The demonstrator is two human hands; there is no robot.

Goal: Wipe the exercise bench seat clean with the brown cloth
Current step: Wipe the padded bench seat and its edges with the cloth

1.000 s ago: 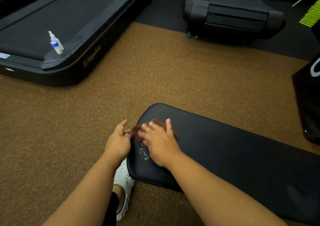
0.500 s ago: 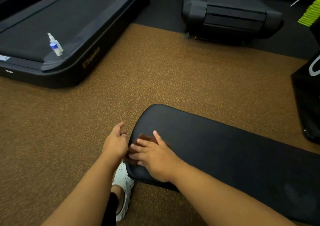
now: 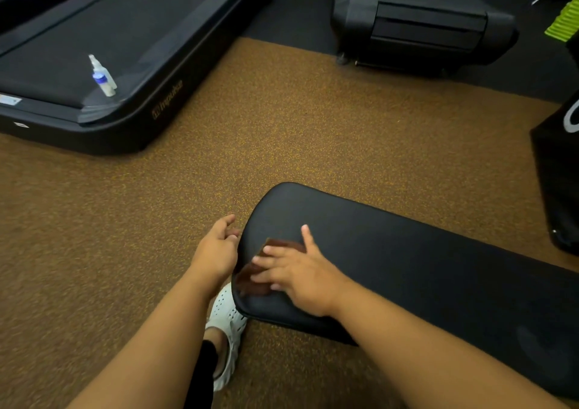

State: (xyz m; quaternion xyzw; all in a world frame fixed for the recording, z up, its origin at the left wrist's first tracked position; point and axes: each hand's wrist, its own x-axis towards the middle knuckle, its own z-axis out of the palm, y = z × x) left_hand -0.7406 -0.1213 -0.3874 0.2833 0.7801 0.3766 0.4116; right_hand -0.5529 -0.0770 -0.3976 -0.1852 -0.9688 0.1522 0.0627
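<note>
The black padded bench seat (image 3: 391, 252) runs from centre to lower right. A small brown cloth (image 3: 250, 278) lies on its near left end, mostly hidden under my right hand (image 3: 297, 274), which presses it flat with spread, straight fingers. My left hand (image 3: 216, 249) hovers just off the seat's left edge, fingers loosely curled, holding nothing.
A treadmill (image 3: 131, 64) stands at upper left with a small spray bottle (image 3: 101, 76) on its deck. Another black machine (image 3: 423, 23) sits at top right, and a black box (image 3: 560, 173) at the right edge. My white shoe (image 3: 228, 321) is below the seat's end on brown speckled flooring.
My right hand has slid the cloth from farther up the seat's end back toward the near left edge. The white droplets seen a second ago no longer show. My left hand stayed beside the edge.
</note>
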